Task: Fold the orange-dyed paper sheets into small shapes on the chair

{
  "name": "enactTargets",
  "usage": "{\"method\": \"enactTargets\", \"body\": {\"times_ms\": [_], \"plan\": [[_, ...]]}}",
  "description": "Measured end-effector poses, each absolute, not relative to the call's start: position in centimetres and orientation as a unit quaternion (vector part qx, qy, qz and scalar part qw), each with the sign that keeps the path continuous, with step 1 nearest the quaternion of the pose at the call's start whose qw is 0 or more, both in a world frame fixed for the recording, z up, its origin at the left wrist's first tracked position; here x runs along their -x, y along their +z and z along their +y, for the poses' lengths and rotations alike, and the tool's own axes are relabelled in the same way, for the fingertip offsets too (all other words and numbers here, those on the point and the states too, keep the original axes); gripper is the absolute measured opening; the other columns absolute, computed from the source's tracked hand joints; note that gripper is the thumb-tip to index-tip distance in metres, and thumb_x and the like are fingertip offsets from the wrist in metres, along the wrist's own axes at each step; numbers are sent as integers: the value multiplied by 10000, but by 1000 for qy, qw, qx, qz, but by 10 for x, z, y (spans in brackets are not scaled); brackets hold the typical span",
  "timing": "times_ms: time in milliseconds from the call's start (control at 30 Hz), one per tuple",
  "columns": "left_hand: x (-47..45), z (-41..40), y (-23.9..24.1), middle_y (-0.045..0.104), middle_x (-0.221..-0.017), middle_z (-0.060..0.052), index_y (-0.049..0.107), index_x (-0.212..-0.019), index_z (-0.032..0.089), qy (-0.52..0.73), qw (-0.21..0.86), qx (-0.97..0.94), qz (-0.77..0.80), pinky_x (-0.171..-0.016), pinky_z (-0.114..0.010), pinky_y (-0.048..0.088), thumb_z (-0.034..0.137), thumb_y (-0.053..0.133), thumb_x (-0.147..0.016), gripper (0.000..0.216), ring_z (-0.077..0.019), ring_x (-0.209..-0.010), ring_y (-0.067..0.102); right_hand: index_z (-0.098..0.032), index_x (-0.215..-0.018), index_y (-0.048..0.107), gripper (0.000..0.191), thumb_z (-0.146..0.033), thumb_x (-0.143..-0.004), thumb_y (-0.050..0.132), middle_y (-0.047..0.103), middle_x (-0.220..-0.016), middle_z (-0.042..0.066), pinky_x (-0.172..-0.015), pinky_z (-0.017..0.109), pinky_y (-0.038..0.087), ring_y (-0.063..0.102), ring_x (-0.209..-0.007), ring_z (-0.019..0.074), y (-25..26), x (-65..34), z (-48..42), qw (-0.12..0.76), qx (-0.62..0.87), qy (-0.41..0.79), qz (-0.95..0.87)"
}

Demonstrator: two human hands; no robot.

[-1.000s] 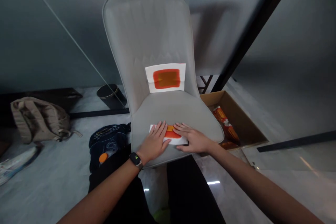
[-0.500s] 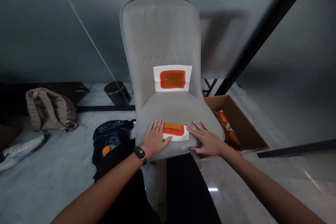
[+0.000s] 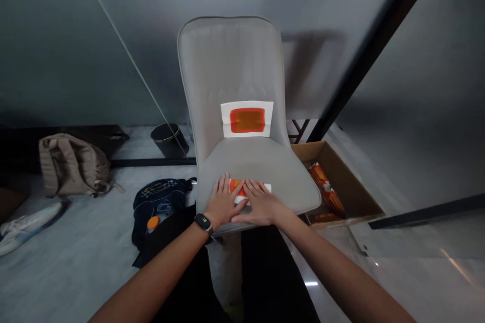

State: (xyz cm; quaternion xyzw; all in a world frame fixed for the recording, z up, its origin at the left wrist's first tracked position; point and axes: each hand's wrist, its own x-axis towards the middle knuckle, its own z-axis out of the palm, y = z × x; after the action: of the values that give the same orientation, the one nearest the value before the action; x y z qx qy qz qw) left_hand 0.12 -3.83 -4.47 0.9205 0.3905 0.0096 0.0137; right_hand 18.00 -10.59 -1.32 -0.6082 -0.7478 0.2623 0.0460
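Note:
A white sheet with an orange-red rectangle printed on it (image 3: 250, 186) lies on the grey upholstered chair seat (image 3: 257, 159), near its front edge. My left hand (image 3: 223, 202) and my right hand (image 3: 259, 206) rest flat on this sheet with fingers spread, covering most of it. Neither hand grips it. A second white sheet with a similar orange-red rectangle (image 3: 247, 119) is on the chair backrest, apart from both hands. A black smartwatch (image 3: 203, 222) sits on my left wrist.
To the right of the chair, a cardboard box (image 3: 333, 186) holds orange printed packaging (image 3: 326, 189). A dark printed bag (image 3: 157, 207) lies to the left, with a beige backpack (image 3: 71, 166), a black bin (image 3: 170, 140) and a white shoe (image 3: 30, 227) beyond it.
My hands have moved toward each other from either side of the sheet and now lie on top of it. The whole view has shifted slightly as my head moved.

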Motion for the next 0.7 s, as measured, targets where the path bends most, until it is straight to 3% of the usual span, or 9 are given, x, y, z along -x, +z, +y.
{"method": "enactTargets", "body": {"times_ms": [100,267,367,467,600,700], "plan": [[0,-38,-44,264,-1704,-165,366,-1626,253,11,23,-919,394,-1238,-593,203,637,438,-1012,728,-408,-1566,236,-23,-1648,176,1239,-925,-826,394,119,-1716,174,-1315,485,41,67,-1609,319,-30,-178,-115,64,627,240,-738],[7,-32,-41,268,-1683,-232,317,-1623,62,-8,40,-907,419,-1266,-598,111,710,362,-990,907,-381,-1576,220,-51,-1653,198,1245,-949,-811,384,156,-1711,180,-1311,493,77,114,-1604,332,-30,-193,-133,58,666,226,-708],[11,-28,-41,308,-1671,-213,357,-1611,82,5,34,-897,441,-1247,-673,29,745,348,-974,919,-422,-1571,206,-66,-1642,263,1202,-935,-823,400,218,-1697,198,-1289,550,134,180,-1590,360,-23,-203,-137,52,675,226,-701],[13,-25,-42,340,-1650,-237,380,-1599,82,31,21,-887,460,-1233,-705,9,759,394,-955,934,-448,-1571,187,-110,-1604,381,1108,-872,-817,546,323,-1661,212,-1242,589,232,299,-1548,389,-18,-214,-134,71,660,215,-716],[13,-22,-36,259,-1692,-217,297,-1639,122,76,28,-905,418,-1244,-692,65,741,475,-940,950,-436,-1584,143,-189,-1503,540,843,-685,-842,706,477,-1588,174,-1181,552,337,444,-1468,358,-17,-227,-126,116,648,207,-724],[14,-21,-24,180,-1730,-148,386,-1610,214,115,9,-928,355,-1251,-685,37,727,558,-917,879,-428,-1596,65,-228,-1425,617,707,-626,-852,733,540,-1544,144,-1153,532,367,501,-1423,340,-19,-230,-123,145,645,214,-719]]}}
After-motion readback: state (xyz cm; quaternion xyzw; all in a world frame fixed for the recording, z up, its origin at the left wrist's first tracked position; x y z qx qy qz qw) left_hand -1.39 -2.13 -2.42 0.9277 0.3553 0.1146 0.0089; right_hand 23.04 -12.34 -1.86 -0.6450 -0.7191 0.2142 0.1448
